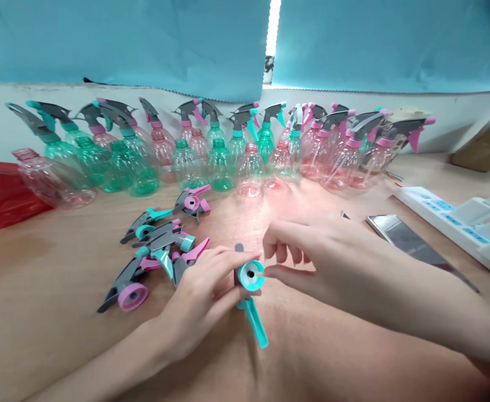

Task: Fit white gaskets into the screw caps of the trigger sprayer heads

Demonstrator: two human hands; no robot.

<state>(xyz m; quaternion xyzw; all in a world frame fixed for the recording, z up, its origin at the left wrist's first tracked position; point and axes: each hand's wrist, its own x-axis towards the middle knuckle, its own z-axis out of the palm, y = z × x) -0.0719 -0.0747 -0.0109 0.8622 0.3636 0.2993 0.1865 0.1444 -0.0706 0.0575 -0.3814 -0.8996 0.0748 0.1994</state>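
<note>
My left hand [205, 298] is closed around a grey and teal spray trigger head [256, 326]. Its teal screw collar [252, 275] faces me, showing a white inside with a dark hole, and the teal lever points down toward me. Just right of the collar is my right hand [299, 251], its thumb reaching to the collar's rim. The fingers of that hand are curled, with a gap between them and the thumb, and I see nothing held there. Left of my hands lies a pile of loose spray trigger heads [161, 240] in grey, pink and teal.
Along the wall stand several clear pink and green bottles [250, 173], some with trigger heads on and some with bare necks. A red bag [6, 195] lies at far left. To the right are a phone [412, 243], a white power strip [450, 223] and a brown box [485, 146].
</note>
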